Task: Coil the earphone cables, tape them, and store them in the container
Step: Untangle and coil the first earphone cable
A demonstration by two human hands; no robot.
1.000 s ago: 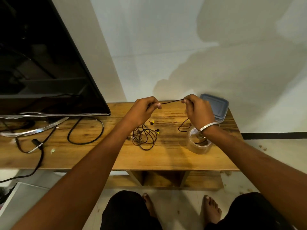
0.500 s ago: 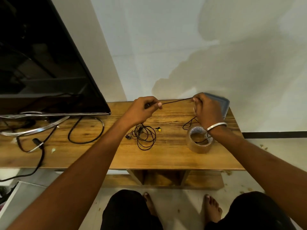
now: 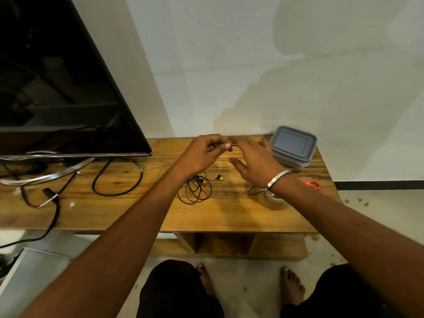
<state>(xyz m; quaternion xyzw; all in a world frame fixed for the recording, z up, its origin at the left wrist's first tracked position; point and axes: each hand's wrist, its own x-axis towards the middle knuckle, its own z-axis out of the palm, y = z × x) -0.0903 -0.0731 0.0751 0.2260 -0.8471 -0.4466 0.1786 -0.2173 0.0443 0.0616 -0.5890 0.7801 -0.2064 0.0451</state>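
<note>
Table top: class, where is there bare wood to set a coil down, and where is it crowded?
Free: the front strip of the table between the earphone tangle and the tape roll; also the front wood between the black cable loop and the tangle. Crowded: the left end under the TV, and the back right by the container.
</note>
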